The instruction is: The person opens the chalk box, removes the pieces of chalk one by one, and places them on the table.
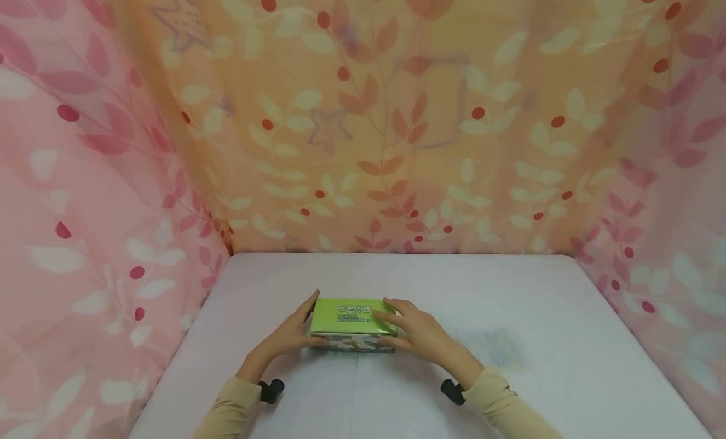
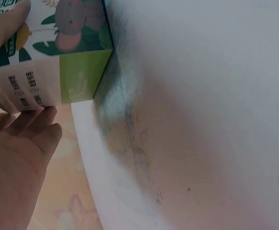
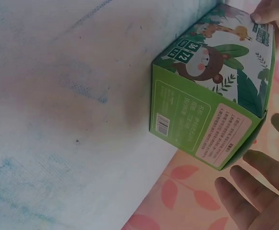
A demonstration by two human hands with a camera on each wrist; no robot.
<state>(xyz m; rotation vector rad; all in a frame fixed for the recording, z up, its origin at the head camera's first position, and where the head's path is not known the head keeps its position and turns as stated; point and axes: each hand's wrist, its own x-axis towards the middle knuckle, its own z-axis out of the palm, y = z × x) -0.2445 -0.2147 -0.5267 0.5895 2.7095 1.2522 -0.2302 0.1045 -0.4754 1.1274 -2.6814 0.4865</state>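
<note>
A small cardboard box (image 1: 334,325) with a lime-green lid and cartoon animals on its front sits on the white table. My left hand (image 1: 289,333) holds its left end, the thumb on the printed front and the fingers at the end and back; the left wrist view shows the thumb lying over the animal picture of the box (image 2: 77,72). At the right end is my right hand (image 1: 422,333), fingers spread and fairly straight. In the right wrist view, those fingers (image 3: 242,191) fan out beside the box's green end panel, which carries a barcode and a pink label.
The white table (image 1: 397,275) bears bluish smudges (image 1: 493,347) right of the box. Floral curtains (image 1: 397,143) rise behind the table and along both sides. A black wrist camera (image 1: 272,390) sits at each sleeve cuff.
</note>
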